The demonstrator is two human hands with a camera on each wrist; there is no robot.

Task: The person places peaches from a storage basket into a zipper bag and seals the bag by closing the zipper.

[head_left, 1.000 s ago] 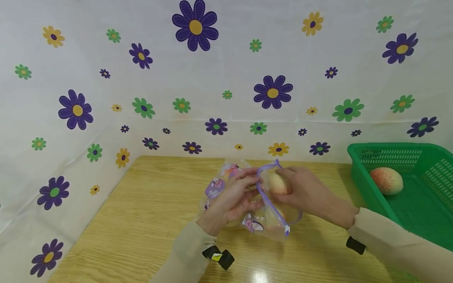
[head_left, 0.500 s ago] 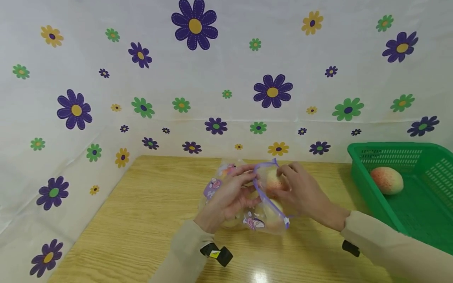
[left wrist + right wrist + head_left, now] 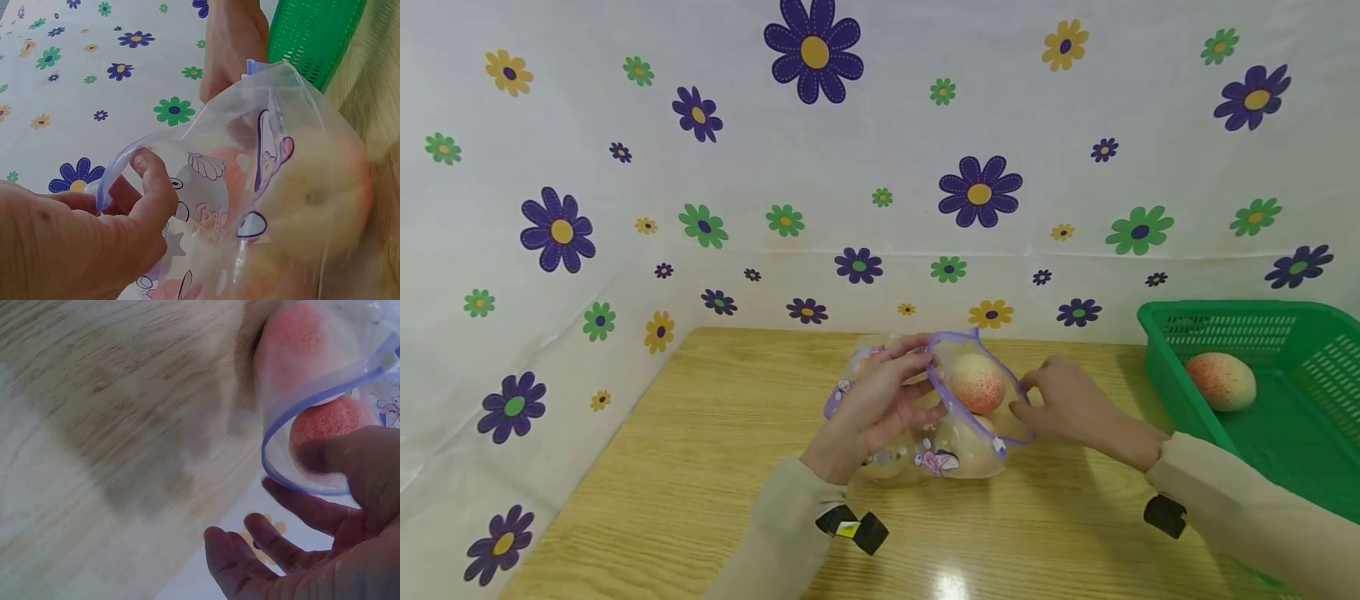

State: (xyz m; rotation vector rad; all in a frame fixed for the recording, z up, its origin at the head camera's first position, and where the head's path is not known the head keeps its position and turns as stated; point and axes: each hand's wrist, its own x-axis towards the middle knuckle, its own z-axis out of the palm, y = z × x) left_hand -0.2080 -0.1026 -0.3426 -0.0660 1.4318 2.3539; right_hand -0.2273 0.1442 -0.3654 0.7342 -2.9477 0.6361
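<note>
A clear zip bag point(image 3: 951, 450) with a purple rim and cartoon prints lies on the table, its mouth facing right. My left hand point(image 3: 880, 404) pinches the purple rim between thumb and fingers, as the left wrist view also shows. Just inside the mouth sits a red-speckled peach point(image 3: 977, 383). Another peach point(image 3: 315, 194) shows through the plastic, and more round shapes lie deeper in the bag. My right hand point(image 3: 1067, 408) is at the mouth's right edge. In the right wrist view its thumb overlaps the peach and its other fingers are spread apart outside the rim, gripping nothing visible.
A green plastic basket point(image 3: 1180, 392) stands at the right with one peach point(image 3: 1221, 382) in it. The wooden table point(image 3: 715, 467) extends left and in front of the bag. A white flowered cloth point(image 3: 895, 125) rises behind and at the left.
My right hand held the peach at the bag's mouth; it has let go and drawn back right, leaving the peach inside. My left hand and the rim have shifted slightly left.
</note>
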